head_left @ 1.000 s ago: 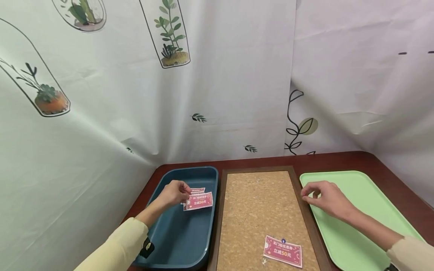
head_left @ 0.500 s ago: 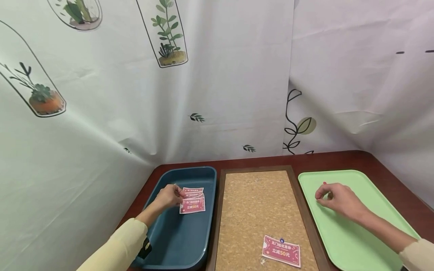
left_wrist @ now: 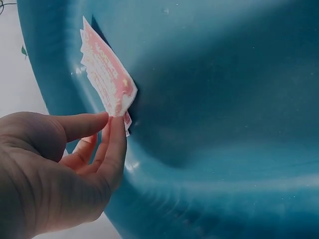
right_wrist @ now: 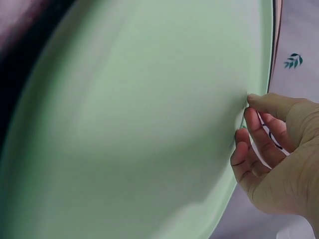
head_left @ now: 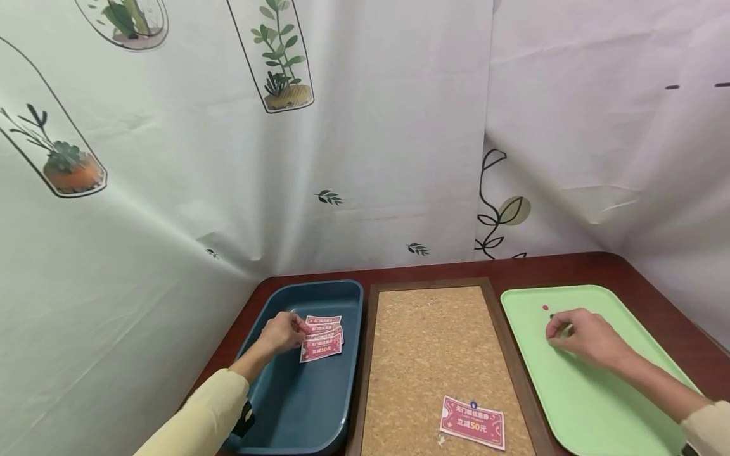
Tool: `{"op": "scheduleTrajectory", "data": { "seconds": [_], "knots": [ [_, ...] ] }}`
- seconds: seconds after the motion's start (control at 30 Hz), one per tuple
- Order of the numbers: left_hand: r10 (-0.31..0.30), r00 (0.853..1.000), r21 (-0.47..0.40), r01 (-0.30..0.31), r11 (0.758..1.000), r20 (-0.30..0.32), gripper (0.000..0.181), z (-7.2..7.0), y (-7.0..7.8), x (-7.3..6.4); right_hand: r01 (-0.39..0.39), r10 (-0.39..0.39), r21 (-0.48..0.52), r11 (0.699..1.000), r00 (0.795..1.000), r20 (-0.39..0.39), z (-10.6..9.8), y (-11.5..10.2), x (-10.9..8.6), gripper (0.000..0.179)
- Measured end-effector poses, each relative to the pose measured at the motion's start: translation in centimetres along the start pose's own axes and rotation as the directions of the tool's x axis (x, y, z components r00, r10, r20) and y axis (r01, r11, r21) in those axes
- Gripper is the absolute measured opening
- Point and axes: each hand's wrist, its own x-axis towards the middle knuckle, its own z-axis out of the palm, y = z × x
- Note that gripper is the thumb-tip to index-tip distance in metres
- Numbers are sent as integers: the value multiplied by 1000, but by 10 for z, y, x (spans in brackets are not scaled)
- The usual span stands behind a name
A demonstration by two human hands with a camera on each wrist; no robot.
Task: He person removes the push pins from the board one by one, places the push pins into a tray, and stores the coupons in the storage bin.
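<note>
My left hand (head_left: 282,330) pinches the near end of a pink paper coupon (head_left: 322,348) between thumb and fingers, inside the dark blue tray (head_left: 296,411). Several matching coupons lie overlapped just behind it. In the left wrist view the coupon (left_wrist: 109,69) slants up from my fingertips. Over the green tray (head_left: 616,405), my right hand (head_left: 584,332) hovers low with fingers bent and thumb near the index finger. A small red pushpin (head_left: 545,308) and a dark one (head_left: 551,315) lie beside its fingertips. The right wrist view shows no coupon in this hand (right_wrist: 279,159).
Between the trays lies a brown-framed corkboard (head_left: 428,348). One coupon (head_left: 473,424) is fixed near its front by a blue pushpin (head_left: 474,405). The dark red table (head_left: 399,277) runs back to a white printed curtain (head_left: 388,139).
My right hand has moved rightward from the green tray's left rim to over its inside, uncovering the pushpins. My left hand has lowered the pinched coupon slightly leftward onto the others.
</note>
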Motion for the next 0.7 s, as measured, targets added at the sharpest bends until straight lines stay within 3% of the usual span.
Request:
{"op": "scheduleTrajectory", "data": {
  "seconds": [0.17,0.43,0.7],
  "knots": [
    [9,1000,40,-8,999,-27,7,-1,3,2,-38,38,-2,999,999,8,-5,3,-1,18],
    [25,998,29,-23,999,-62,9,-5,13,1,-105,104,-37,994,995,-9,-11,7,-2,11],
    [106,993,-14,-107,994,-60,9,-9,30,-3,-126,124,-44,991,991,-44,-16,12,-1,10]
  ]
}}
